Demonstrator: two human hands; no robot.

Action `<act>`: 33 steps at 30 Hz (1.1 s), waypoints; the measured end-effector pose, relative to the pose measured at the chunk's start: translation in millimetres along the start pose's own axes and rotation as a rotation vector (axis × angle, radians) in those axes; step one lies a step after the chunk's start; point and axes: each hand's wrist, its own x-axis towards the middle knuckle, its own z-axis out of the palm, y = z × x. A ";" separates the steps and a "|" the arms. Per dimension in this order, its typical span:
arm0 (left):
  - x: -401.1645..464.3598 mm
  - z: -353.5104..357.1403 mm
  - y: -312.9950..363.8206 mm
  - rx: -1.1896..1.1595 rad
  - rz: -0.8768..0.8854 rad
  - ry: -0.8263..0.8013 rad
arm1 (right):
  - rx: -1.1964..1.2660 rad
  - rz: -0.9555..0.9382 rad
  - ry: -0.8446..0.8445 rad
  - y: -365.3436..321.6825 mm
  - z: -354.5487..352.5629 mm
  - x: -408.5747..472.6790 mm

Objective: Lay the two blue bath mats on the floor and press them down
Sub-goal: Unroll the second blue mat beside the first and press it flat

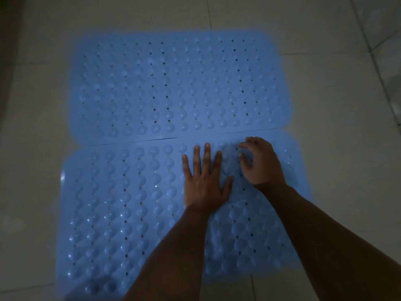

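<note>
Two blue bubbled bath mats lie flat on the tiled floor, long edges meeting. The far mat point(178, 85) fills the upper middle of the view. The near mat point(121, 205) lies below it, closest to me. My left hand point(205, 181) presses flat on the near mat with its fingers spread and straight, just short of the seam. My right hand point(262, 161) hovers or rests right beside it on the same mat, fingers loosely curled, holding nothing. Both forearms cover part of the near mat.
Pale floor tiles point(325, 105) with thin grout lines surround the mats on all sides. The room is dim. A darker strip, perhaps a wall or door edge point(8, 51), runs along the far left.
</note>
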 end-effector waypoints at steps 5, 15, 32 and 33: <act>-1.5 3.9 -2.3 -0.013 -0.001 -0.041 | -0.028 0.014 -0.002 -0.9 -2.7 -27.2; -23.4 -62.8 -54.3 -0.145 -0.067 0.059 | -0.103 0.013 -0.108 -80.4 -31.3 -24.7; -72.4 -62.5 -178.6 0.022 -0.232 0.204 | -0.308 -0.143 -0.106 -178.2 140.0 -52.1; -69.9 -60.9 -181.0 0.025 -0.233 0.204 | -0.317 -0.136 -0.114 -178.2 140.7 -52.0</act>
